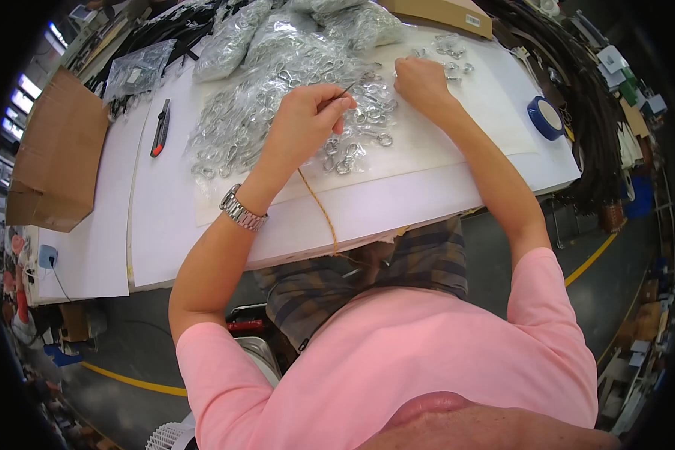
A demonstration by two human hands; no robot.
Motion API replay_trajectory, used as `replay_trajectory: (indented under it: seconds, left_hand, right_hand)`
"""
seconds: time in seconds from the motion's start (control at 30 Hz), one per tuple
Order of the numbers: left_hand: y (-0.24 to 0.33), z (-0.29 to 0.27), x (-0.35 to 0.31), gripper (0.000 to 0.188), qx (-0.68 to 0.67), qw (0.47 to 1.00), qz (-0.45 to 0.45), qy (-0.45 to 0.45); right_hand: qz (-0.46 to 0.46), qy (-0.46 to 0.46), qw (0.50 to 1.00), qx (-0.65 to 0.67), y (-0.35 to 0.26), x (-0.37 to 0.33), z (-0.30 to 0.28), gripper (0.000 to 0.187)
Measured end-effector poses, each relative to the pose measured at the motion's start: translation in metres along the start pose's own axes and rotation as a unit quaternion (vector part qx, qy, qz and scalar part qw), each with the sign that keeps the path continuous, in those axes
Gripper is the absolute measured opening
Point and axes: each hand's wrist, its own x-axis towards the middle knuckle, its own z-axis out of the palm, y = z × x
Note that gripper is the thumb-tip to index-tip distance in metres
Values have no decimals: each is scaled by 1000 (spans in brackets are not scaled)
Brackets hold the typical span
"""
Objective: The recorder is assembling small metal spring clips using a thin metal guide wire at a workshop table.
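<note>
Between the thumb and fingers of my left hand [307, 124] is a thin dark pointed tool [347, 91]; its exact kind does not show. A yellow-brown cord [320, 206] runs from under this hand over the table's front edge toward my lap. Beneath and around the hand lie clear plastic bags of small silver metal hooks with rings [236, 124]. To the right, my right hand [422, 84] is closed at the edge of the pile, its fingertips turned away, so I cannot make out what they hold. A few loose silver hooks [450, 49] lie just beyond it.
On the white table [465, 184], a box cutter [160, 129] lies left of the bags. An open cardboard box [56, 154] stands farther left. Blue tape [545, 118] sits near the right edge. Dark straps [577, 112] hang beyond it. Another cardboard box [442, 16] is at the back.
</note>
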Motion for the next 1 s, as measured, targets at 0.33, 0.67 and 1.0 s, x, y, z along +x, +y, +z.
replay_trajectory:
  seconds: [0.33, 0.67, 1.0]
  left_hand:
    - [0, 4, 6, 29, -111, 991, 13, 69]
    - [8, -2, 3, 33, -331, 938, -87, -54]
    - [2, -4, 1, 25, -225, 972, -71, 0]
  right_hand:
    - [32, -57, 786, 615, 4, -12, -77, 17]
    - [-35, -257, 480, 838, -19, -22, -72, 21]
    - [27, -196, 598, 777, -37, -29, -70, 24]
